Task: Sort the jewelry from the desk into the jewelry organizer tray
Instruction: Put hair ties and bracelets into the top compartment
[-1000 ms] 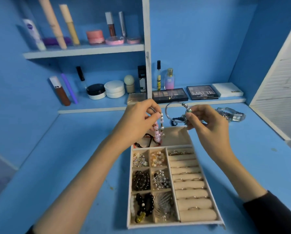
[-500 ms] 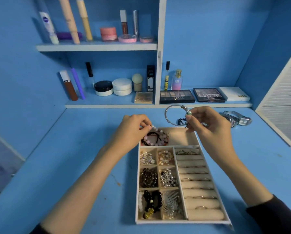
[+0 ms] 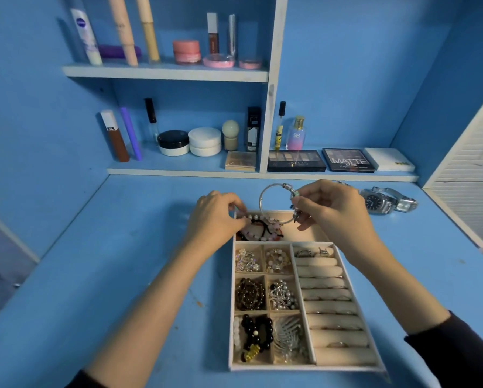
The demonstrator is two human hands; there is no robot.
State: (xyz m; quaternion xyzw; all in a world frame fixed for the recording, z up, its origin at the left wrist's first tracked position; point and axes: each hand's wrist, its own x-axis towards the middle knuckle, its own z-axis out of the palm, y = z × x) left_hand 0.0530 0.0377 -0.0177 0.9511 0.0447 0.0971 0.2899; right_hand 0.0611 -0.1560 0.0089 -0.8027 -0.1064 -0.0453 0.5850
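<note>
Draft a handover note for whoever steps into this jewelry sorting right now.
Left hand pinches the beaded bracelet, which lies in the far compartment of the tray.
Right hand holds the silver bangle above that compartment's far edge.
Done: small compartments and ring rolls hold jewelry.
Left: release the bracelet, put the bangle in, then probably the two watches on the desk, right of the tray.

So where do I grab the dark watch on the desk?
Probably pinch the dark watch across its case, coming from above on the near side: its face looks up toward you on the desk, and the other watch crowds its right.
</note>
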